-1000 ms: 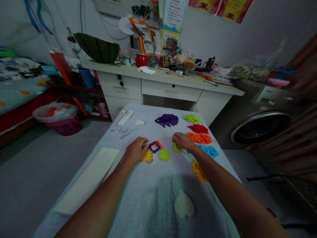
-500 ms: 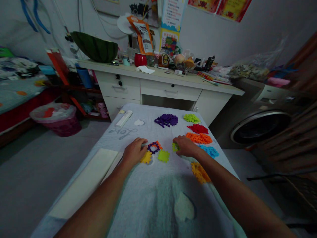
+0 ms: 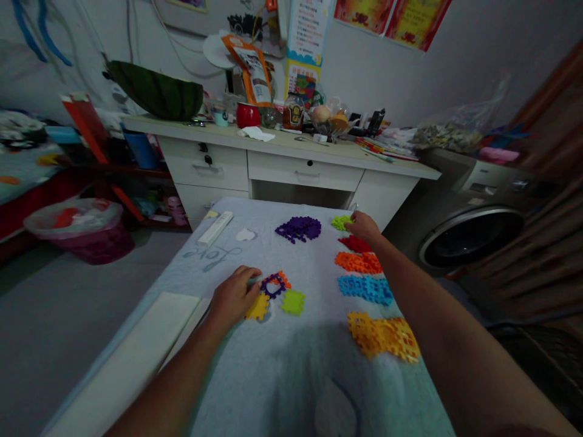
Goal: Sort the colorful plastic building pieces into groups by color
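My left hand (image 3: 234, 297) rests on the cloth with its fingers closed on a pale bluish piece (image 3: 255, 280), mostly hidden by the fingers. Against those fingertips lies a purple interlocking plastic piece (image 3: 265, 287) with an open middle. An orange piece (image 3: 285, 279) touches its upper right, a yellow piece (image 3: 257, 308) lies below, and a solid lime-green square piece (image 3: 293, 301) sits at lower right. At the far right of the table, my right hand (image 3: 365, 229) has its fingers pinched at the edge of the lime-green pile (image 3: 339, 223).
Piles of red (image 3: 354, 244), orange (image 3: 358, 262), blue (image 3: 364, 288) and yellow pieces (image 3: 382, 335) line the right side under my right arm. A purple pile (image 3: 299, 229) lies at the far middle. A white strip (image 3: 215, 227) and a long white board (image 3: 132, 358) lie left.
My right hand has moved from the table's middle, where it held a lime-green piece, up and right to the lime-green pile. My left hand keeps its place beside the purple piece.
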Demonstrator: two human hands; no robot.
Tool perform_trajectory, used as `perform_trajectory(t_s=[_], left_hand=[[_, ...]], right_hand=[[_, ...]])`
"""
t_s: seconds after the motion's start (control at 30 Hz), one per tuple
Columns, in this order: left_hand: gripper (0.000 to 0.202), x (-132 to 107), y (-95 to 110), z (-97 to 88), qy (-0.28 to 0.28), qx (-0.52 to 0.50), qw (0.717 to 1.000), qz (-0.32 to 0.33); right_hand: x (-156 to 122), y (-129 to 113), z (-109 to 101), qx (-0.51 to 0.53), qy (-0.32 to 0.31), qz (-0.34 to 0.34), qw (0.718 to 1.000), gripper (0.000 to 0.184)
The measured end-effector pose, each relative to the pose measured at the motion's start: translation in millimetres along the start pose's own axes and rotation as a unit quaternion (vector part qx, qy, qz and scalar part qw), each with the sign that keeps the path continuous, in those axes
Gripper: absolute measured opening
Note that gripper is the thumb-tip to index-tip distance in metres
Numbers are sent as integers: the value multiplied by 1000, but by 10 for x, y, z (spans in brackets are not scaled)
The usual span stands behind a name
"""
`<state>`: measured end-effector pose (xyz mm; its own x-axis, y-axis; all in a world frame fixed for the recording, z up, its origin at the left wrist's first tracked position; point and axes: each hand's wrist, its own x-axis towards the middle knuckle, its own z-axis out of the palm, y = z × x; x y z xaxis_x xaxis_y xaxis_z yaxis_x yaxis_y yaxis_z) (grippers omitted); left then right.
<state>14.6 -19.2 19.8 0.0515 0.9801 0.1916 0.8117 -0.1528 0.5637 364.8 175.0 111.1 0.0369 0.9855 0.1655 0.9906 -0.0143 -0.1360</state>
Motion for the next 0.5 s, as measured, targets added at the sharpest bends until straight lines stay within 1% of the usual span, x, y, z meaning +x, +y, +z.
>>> perform_trajectory(t_s=[0.03, 0.1, 0.2, 0.27, 0.37, 0.5], left_hand=[[26, 1, 0, 0, -1, 0, 1000, 0], [26, 3, 1, -1, -2, 0, 1000, -2], [26, 2, 6, -5, -2, 0, 1000, -4], [27, -1, 10, -7, -1, -2, 1000, -4], [27, -2, 12, -6, 0, 0, 1000, -8], [26, 1, 7, -4, -3, 0, 1000, -6]], right_hand=[[90, 76, 15, 3, 5, 33, 999, 34], [236, 206, 62, 21, -6, 87, 996, 32], [382, 319, 163, 70, -31, 129, 989, 26], [443, 339, 233, 88, -25, 132, 987, 24], [501, 320, 317, 87, -1, 125, 988, 23], [530, 275, 386, 86, 23, 120, 989, 19]])
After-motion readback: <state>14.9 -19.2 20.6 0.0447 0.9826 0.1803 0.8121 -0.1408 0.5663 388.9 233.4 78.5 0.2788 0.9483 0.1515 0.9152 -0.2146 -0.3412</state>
